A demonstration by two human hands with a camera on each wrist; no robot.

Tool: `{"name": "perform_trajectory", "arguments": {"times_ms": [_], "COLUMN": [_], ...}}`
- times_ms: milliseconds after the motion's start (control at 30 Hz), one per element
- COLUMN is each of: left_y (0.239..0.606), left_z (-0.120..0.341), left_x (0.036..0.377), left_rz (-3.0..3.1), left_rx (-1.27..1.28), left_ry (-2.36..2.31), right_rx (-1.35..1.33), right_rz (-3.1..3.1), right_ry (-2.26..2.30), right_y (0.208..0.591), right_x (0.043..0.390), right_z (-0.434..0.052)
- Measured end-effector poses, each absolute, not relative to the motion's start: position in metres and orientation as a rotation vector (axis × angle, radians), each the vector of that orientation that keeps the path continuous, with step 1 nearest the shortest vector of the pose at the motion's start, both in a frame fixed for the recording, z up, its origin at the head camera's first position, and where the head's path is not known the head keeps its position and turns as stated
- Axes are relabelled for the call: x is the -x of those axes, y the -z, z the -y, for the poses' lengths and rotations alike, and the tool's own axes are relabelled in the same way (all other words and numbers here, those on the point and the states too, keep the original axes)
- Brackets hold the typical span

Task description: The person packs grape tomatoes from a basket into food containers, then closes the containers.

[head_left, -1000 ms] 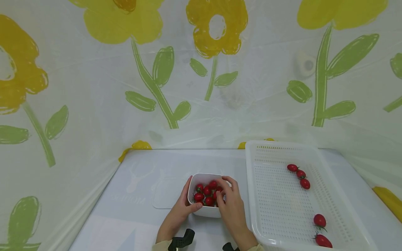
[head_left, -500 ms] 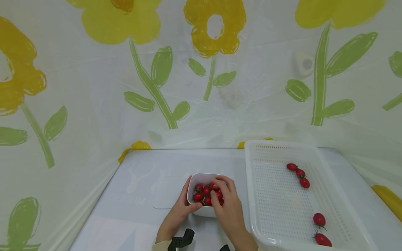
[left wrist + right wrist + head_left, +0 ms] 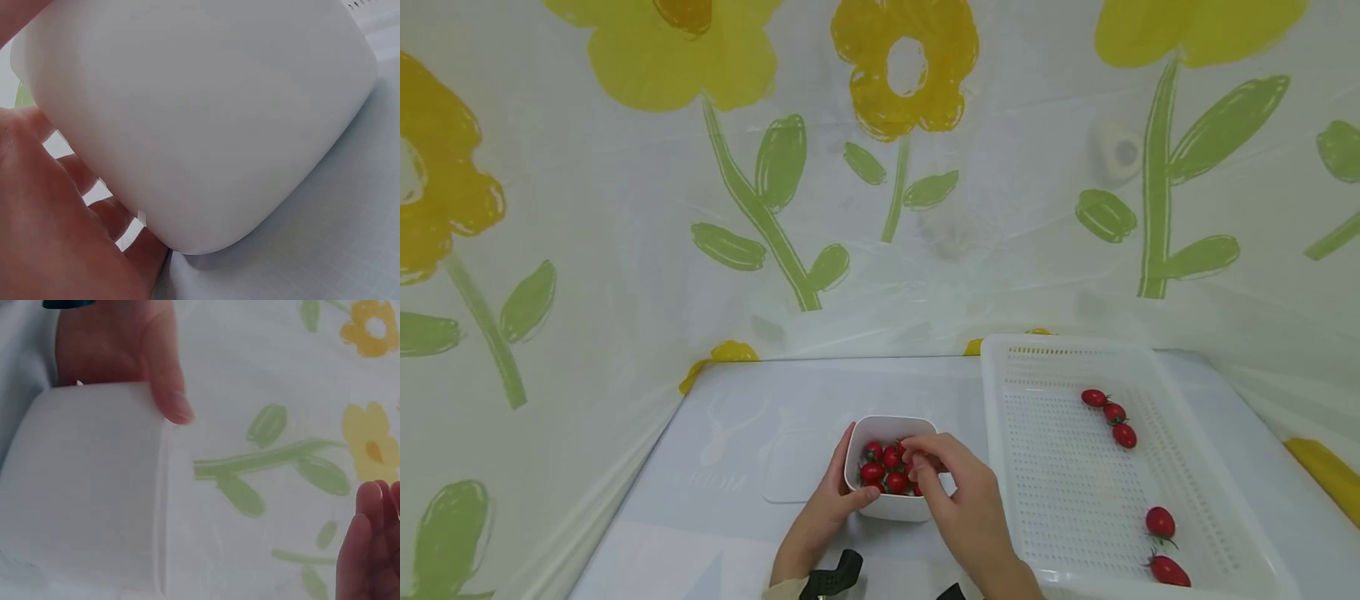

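A white square container [image 3: 895, 507] with rounded corners stands on the table, and several red cherry tomatoes [image 3: 872, 472] with green stems lie inside. My left hand [image 3: 825, 508] grips its left side, thumb over the front rim. In the left wrist view the fingers [image 3: 78, 172] press along the outer wall of the container [image 3: 206, 125]. My right hand [image 3: 966, 496] hovers at the container's right side, its fingertips over the tomatoes. The right wrist view has the right hand's fingers [image 3: 370, 550] loosely bent near one another, with no tomato visible between them.
To the right stands a large white perforated basket [image 3: 1060, 475]. Three tomatoes [image 3: 1114, 413] lie near its far side and two tomatoes [image 3: 1161, 523] nearer its front right. A flat pale lid-like outline [image 3: 790, 467] is left of the container. A flowered curtain [image 3: 880, 317] closes off the back.
My right hand first moved left over the tomatoes, then drew back to the right and turned slightly. The left hand keeps its grip on the container. The basket's tomatoes stay where they were.
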State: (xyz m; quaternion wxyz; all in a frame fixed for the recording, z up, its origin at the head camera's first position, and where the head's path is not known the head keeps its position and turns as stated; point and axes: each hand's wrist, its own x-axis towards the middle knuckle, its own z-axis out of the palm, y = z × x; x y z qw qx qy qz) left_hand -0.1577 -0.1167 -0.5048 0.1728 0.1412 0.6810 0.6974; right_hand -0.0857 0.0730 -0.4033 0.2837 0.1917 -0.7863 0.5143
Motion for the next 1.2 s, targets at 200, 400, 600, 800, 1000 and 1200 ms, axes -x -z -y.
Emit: {"name": "perform_trajectory", "arguments": {"times_ms": [200,400,600,800,1000,1200], "left_y": [0.505,0.504,0.505,0.505,0.506,0.507], "left_z": [0.117,0.115,0.117,0.118,0.118,0.119], "left_x": [0.158,0.156,0.157,0.157,0.157,0.158], "left_rz": [-1.93,-1.931,-1.925,-1.917,-1.894,-1.899], "left_rx": [-0.386,-0.368,-0.372,-0.425,-0.443,-0.427], "left_ry": [-1.979,-1.988,-1.984,-1.997,-2.021,-2.014], "right_rx": [-0.583,-0.491,-0.429,-0.535,-0.52,-0.512], "right_rz": [2.014,2.156,2.307,2.459,2.66,2.794], "right_ry": [-1.39,-1.352,-1.301,-1.244,-1.163,-1.097], "right_y": [0.395,0.379,0.363,0.357,0.354,0.355], "right_x": [0.084,0.081,0.075,0.069,0.069,0.072], "right_z": [-0.09,-0.114,-0.138,-0.161,-0.186,-0.214]}}
